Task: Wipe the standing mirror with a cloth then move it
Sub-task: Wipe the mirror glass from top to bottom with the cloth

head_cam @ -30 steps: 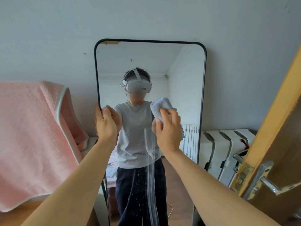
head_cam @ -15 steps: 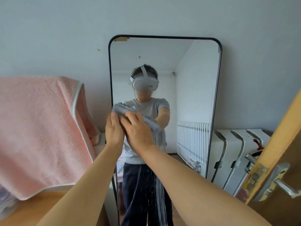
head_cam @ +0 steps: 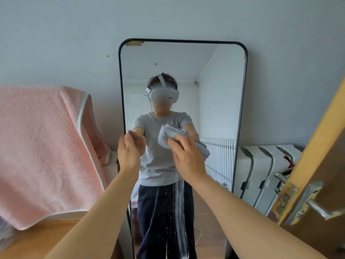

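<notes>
1. Right hand [head_cam: 188, 159] pressed flat against the glass of the standing mirror [head_cam: 220, 101], fingers spread over a pale blue-grey cloth [head_cam: 168, 134] and pinning it to the surface.
2. Cloth bunched, sticking out above and to both sides of the fingers, roughly at mid-height of the glass.
3. Left hand [head_cam: 128, 154] curled around the mirror's thin dark left edge, thumb uppermost, gripping the frame at about the same height as the cloth.
4. Mirror upright, tall, with rounded top corners, leaning back against the light grey wall [head_cam: 186, 17]; small strip of tan tape [head_cam: 133, 43] at its top left corner.
5. Below the cloth, a whitish vertical streak [head_cam: 180, 217] running down the lower glass, with fine droplets scattered just left of it.
6. Pink towel [head_cam: 43, 152] with a pale trim draped to the left of the mirror, hanging over a wooden surface [head_cam: 37, 240].
7. White radiator [head_cam: 261, 174] against the wall to the right of the mirror, close beside its frame.
8. Wooden door [head_cam: 321, 156] at the far right edge, with a metal lever handle [head_cam: 315, 204] pointing right.
9. Reflected in the glass: a person in a grey T-shirt and dark trousers, wearing a white headset, both arms reaching forward.
</notes>
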`<state>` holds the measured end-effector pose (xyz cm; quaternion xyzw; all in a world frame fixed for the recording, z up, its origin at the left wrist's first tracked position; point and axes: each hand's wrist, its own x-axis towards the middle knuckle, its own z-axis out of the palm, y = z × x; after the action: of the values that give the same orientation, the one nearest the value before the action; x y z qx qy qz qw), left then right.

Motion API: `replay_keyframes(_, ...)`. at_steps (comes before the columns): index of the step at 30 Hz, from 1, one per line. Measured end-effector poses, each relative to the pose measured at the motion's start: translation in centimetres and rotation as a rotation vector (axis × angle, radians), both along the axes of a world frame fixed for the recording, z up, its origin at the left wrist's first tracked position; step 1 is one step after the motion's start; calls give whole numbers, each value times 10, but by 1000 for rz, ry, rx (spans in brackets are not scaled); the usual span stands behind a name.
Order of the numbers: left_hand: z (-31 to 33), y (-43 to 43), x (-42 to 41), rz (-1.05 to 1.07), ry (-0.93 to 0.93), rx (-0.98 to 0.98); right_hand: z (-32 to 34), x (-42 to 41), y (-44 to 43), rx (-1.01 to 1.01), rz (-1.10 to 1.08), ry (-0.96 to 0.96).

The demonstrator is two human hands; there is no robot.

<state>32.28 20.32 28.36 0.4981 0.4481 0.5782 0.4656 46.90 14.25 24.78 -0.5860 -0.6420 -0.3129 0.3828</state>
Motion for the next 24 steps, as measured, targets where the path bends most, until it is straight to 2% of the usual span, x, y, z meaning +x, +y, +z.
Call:
replay_keyframes(8,-4,2,2,12,15,-13,-14,65,-36,151,-268,196)
replay_keyframes(15,-13,7,6,14,16,-33,-38,84,-56,175,-437,452)
replay_keyframes(18,-19,6,7,14,18,-51,-43,66,-52,162,-444,516)
replay_keyframes(24,-29,-1,2,11,67,-57,-48,17,-30,92,-297,422)
